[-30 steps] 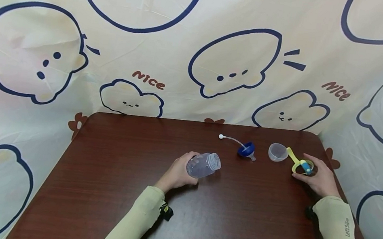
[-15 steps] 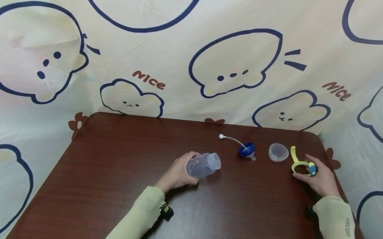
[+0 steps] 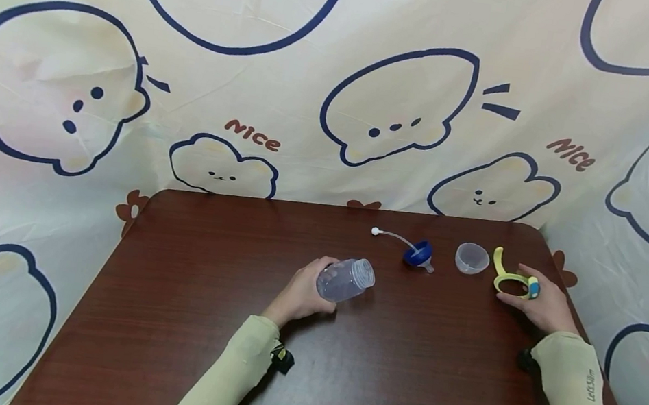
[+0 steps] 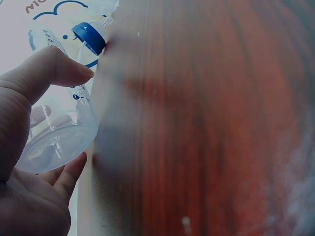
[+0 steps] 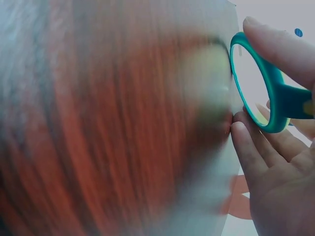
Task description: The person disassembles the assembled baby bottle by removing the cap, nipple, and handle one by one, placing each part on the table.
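Observation:
My left hand (image 3: 304, 292) grips a clear baby bottle (image 3: 341, 281) without a lid; the bottle is tilted, its threaded mouth towards the right. In the left wrist view, thumb and fingers wrap the lower part of the bottle (image 4: 66, 132), and dark markings show on its wall. My right hand (image 3: 543, 304) holds a bottle handle (image 3: 500, 282), a yellow ring with a curved yellow grip and a blue grip. Up close in the right wrist view, the bottle handle (image 5: 268, 93) shows its teal side, with the thumb on its upper edge and fingers below.
Beyond the hands, a blue bottle collar with nipple (image 3: 419, 254) lies with its straw and white weighted end pointing left. A clear cap (image 3: 471, 258) stands between it and the right hand. Printed cloth walls (image 3: 364, 187) border the brown table (image 3: 207, 324).
The bottle handle has turned in my right hand: its yellow grip now points more away from me and its blue grip has shifted right. The left hand and bottle have stayed put.

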`<action>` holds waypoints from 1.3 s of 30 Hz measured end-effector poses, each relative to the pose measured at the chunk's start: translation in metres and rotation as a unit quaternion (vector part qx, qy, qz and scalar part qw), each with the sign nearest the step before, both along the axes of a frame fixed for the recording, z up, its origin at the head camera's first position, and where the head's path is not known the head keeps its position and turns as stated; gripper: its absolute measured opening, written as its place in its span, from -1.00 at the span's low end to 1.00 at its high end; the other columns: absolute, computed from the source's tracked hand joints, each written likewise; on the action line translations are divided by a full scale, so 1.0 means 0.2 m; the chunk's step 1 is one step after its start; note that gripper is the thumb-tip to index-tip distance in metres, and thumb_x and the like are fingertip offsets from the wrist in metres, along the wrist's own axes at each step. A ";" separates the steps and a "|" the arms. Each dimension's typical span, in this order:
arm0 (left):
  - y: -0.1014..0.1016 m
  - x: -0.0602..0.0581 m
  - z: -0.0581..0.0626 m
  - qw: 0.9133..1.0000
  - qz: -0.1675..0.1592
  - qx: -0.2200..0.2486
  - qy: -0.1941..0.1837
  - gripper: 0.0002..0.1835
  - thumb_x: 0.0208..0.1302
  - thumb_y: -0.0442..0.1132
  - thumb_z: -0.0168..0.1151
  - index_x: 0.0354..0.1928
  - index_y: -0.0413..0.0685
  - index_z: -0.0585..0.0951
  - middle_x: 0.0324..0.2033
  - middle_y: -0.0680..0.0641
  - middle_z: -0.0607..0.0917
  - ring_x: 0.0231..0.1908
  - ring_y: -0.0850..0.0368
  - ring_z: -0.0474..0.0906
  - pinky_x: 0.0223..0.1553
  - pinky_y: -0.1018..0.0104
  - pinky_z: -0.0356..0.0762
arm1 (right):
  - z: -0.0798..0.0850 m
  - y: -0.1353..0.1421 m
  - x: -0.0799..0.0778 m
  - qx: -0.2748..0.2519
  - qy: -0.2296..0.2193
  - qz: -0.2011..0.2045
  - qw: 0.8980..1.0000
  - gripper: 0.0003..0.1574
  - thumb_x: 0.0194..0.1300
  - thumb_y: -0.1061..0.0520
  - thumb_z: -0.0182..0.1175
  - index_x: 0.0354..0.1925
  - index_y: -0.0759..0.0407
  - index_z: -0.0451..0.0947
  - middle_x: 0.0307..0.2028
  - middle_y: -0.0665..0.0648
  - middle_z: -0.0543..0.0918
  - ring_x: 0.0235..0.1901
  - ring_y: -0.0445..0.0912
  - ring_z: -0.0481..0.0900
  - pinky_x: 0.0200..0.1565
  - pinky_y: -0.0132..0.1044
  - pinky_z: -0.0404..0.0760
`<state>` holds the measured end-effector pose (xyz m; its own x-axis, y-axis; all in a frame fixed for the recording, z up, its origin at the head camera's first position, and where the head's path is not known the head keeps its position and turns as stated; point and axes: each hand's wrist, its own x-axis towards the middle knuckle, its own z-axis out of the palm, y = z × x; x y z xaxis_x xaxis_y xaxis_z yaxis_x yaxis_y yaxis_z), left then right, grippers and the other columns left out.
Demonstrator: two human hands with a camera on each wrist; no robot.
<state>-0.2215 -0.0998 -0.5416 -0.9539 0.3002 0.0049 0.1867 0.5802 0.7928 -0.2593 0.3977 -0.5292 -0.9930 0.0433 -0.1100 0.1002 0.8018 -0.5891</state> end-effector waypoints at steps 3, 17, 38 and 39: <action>0.00 0.00 0.00 1.000 0.001 0.001 0.001 -0.06 -0.23 -0.31 0.61 0.34 0.12 0.46 0.13 -0.05 0.61 0.06 -0.03 0.55 0.09 -0.04 0.56 | 0.00 0.00 0.00 -0.003 0.002 0.006 1.000 0.31 0.19 -0.25 0.49 0.56 0.38 0.08 0.44 0.57 0.26 0.41 0.51 0.19 0.30 0.45 0.26; 0.00 0.00 0.00 1.000 -0.002 -0.001 0.004 -0.05 -0.25 -0.31 0.62 0.34 0.12 0.47 0.12 -0.03 0.61 0.06 -0.01 0.54 0.10 -0.03 0.54 | -0.02 0.01 0.01 -0.005 0.010 0.028 1.000 0.34 0.19 -0.29 0.48 0.56 0.40 0.08 0.47 0.57 0.22 0.45 0.51 0.12 0.32 0.48 0.17; 0.00 0.00 0.00 1.000 0.000 0.000 0.001 -0.06 -0.23 -0.29 0.63 0.34 0.12 0.46 0.13 -0.05 0.61 0.07 -0.03 0.54 0.10 -0.06 0.55 | -0.02 0.03 0.01 -0.003 0.011 0.045 0.999 0.37 0.18 -0.27 0.49 0.58 0.39 0.02 0.47 0.58 0.20 0.45 0.52 0.11 0.32 0.49 0.16; 0.00 0.00 0.00 1.000 0.000 0.000 -0.001 -0.06 -0.23 -0.29 0.63 0.34 0.11 0.46 0.13 -0.05 0.61 0.07 -0.03 0.54 0.10 -0.06 0.55 | -0.02 0.03 0.01 -0.003 0.011 0.046 0.999 0.37 0.18 -0.27 0.49 0.58 0.39 0.02 0.47 0.59 0.20 0.45 0.52 0.11 0.32 0.49 0.16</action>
